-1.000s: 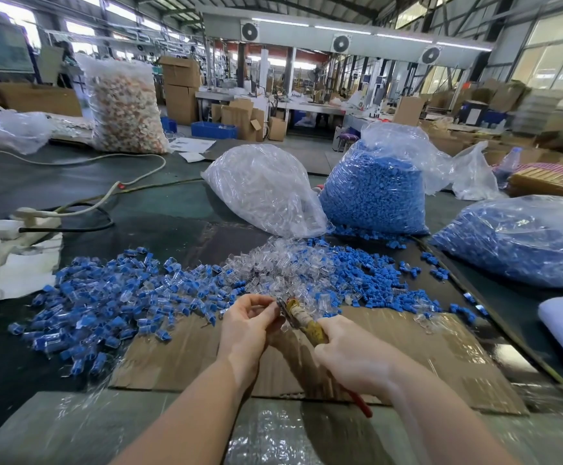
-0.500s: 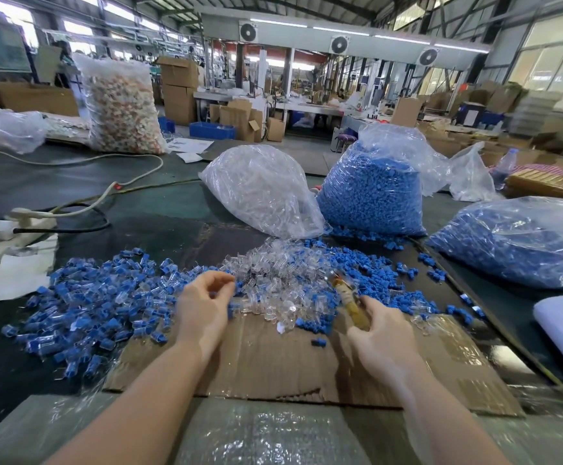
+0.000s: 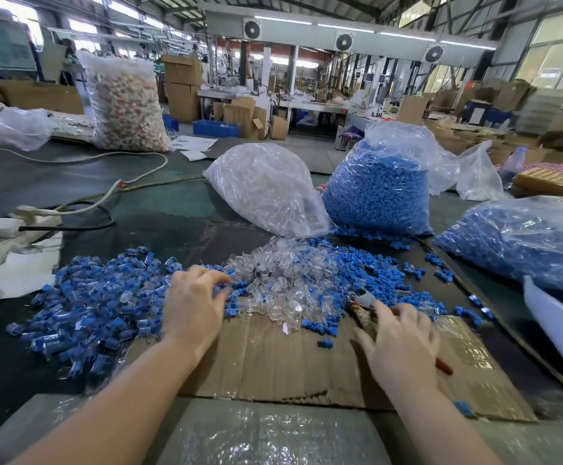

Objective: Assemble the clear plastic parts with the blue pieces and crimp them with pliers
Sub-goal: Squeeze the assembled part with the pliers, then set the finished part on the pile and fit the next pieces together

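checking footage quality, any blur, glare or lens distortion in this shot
Head view: wide-angle bending bows the overhead duct; the windows are blown out; glare on the bag of clear parts; left hand fairly sharp; the lower edge is soft.

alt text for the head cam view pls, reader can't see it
A person's left hand reaches into loose clear plastic parts and blue pieces on cardboard, while the right hand lies over pliers. Bags of clear and blue parts sit behind, in a factory hall.
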The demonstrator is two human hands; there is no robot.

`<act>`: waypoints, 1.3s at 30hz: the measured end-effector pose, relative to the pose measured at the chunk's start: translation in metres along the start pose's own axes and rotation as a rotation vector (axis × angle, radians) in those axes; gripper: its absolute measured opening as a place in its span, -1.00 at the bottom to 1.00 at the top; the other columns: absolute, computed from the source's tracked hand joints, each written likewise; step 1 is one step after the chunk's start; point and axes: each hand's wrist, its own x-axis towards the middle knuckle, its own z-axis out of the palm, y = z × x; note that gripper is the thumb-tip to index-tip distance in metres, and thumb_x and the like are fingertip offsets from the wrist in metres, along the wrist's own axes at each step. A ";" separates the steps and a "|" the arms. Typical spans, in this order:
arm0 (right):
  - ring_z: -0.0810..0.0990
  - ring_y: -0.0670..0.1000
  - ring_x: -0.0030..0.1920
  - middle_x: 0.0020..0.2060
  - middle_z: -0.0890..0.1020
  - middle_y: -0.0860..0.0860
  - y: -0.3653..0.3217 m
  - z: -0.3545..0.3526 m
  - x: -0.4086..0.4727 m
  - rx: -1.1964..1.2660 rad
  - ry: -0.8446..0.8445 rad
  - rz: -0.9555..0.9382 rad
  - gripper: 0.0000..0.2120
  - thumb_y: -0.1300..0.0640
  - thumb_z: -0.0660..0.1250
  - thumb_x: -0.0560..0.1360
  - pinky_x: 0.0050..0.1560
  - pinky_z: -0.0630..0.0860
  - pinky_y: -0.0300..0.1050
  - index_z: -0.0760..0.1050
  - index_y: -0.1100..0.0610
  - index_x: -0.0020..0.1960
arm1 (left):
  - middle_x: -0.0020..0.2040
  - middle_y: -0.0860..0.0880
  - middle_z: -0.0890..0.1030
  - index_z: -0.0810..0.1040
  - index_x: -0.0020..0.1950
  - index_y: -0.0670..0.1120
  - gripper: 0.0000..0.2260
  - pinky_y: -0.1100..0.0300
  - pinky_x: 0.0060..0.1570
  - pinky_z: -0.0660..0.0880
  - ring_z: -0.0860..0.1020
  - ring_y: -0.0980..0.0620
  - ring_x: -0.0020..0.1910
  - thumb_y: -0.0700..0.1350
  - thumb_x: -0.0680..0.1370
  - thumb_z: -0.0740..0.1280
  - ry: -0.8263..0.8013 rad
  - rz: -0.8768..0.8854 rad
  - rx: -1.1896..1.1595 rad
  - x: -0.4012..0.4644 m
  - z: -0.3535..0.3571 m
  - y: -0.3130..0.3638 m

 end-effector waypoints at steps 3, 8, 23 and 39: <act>0.42 -0.14 0.09 0.10 0.48 -0.12 -0.019 0.002 -0.005 0.203 0.064 -0.269 -0.70 -0.13 0.21 0.54 0.16 0.36 -0.31 0.44 -0.06 0.22 | -0.10 0.04 0.54 0.63 0.04 -0.09 -0.86 0.52 -0.10 0.33 0.41 0.20 -0.16 -0.20 0.49 0.38 -0.172 0.161 -0.161 -0.012 0.012 0.026; 0.45 -0.08 0.07 -0.01 0.49 -0.10 -0.033 0.016 -0.009 0.297 0.025 -0.378 -0.85 0.09 0.17 0.58 0.04 0.32 -0.30 0.50 -0.02 0.05 | -0.11 0.14 0.43 0.58 0.13 -0.05 -0.80 0.48 -0.11 0.35 0.43 0.23 -0.17 -0.09 0.52 0.36 -0.302 0.146 -0.212 -0.026 0.036 0.049; 0.52 0.00 -0.11 -0.14 0.58 -0.02 -0.037 0.023 -0.018 0.659 0.140 -0.236 -0.92 0.25 0.31 0.51 -0.05 0.45 -0.12 0.58 0.15 -0.09 | -0.12 0.17 0.45 0.48 -0.01 0.04 -0.95 0.41 -0.05 0.34 0.43 0.21 -0.08 -0.08 0.54 0.30 -0.263 0.231 -0.197 -0.043 0.045 0.053; 0.58 -0.11 -0.22 -0.28 0.61 -0.10 -0.033 0.020 -0.020 0.892 0.084 -0.180 -0.92 0.16 0.38 0.49 -0.14 0.47 -0.23 0.53 0.03 -0.17 | -0.21 -0.02 0.63 0.59 -0.12 -0.08 -0.88 0.35 -0.16 0.52 0.59 0.08 -0.18 -0.29 0.45 0.41 -0.325 -0.190 -0.721 -0.041 0.047 0.060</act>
